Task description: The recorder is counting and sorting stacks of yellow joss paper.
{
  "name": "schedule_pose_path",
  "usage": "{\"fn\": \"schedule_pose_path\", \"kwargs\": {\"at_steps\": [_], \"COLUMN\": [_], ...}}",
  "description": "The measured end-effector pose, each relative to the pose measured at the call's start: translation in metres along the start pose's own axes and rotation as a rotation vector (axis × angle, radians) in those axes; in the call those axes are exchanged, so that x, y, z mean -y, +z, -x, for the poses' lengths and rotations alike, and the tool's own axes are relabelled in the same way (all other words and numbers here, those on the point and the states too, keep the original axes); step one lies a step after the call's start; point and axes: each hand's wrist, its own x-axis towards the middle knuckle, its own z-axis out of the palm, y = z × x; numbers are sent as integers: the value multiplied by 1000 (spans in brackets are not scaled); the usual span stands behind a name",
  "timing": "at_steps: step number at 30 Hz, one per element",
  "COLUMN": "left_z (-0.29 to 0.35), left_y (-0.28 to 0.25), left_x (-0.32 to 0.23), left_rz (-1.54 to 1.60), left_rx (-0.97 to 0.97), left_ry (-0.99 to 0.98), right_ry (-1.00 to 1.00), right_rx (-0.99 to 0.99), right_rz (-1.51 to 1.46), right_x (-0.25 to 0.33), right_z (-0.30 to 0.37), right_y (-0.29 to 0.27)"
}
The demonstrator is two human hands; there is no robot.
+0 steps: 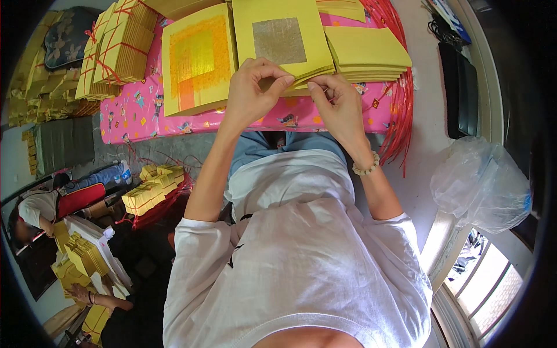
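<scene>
A stack of yellow paper sheets (pixel 246 20) with a silver-grey square on the top sheet lies on the far part of the pink table. My left hand (pixel 255 90) pinches the near edge of these sheets between thumb and index finger. Close beside it, my right hand (pixel 342 110) has its thumb and bent fingers closed on the same edge, where several layers show slightly parted. Left of them lies a yellow paper stack with an orange-and-gold square (pixel 203 52). Folded yellow paper (pixel 365 49) is piled at the right, partly behind my right hand.
Red strings (pixel 400 116) hang over the right edge of the pink patterned tablecloth (pixel 136 116). Bundles of yellow paper tied with red string (pixel 125 46) stand at the far left. Other people sit at the lower left, one hand (pixel 81 293) near yellow bundles. A clear plastic bag (pixel 481 185) hangs at the right.
</scene>
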Motion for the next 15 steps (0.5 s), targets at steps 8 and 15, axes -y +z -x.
{"fn": "schedule_pose_path", "kwargs": {"at_steps": [8,15], "left_z": [0,0], "left_y": [0,1], "left_x": [1,0], "left_rz": [-15,7], "left_rx": [-6,-14], "left_ry": [13,-6], "right_ry": [-5,7], "right_rx": [-1,9], "right_rz": [6,24], "right_x": [1,1], "right_z": [0,0], "right_y": [0,0]}}
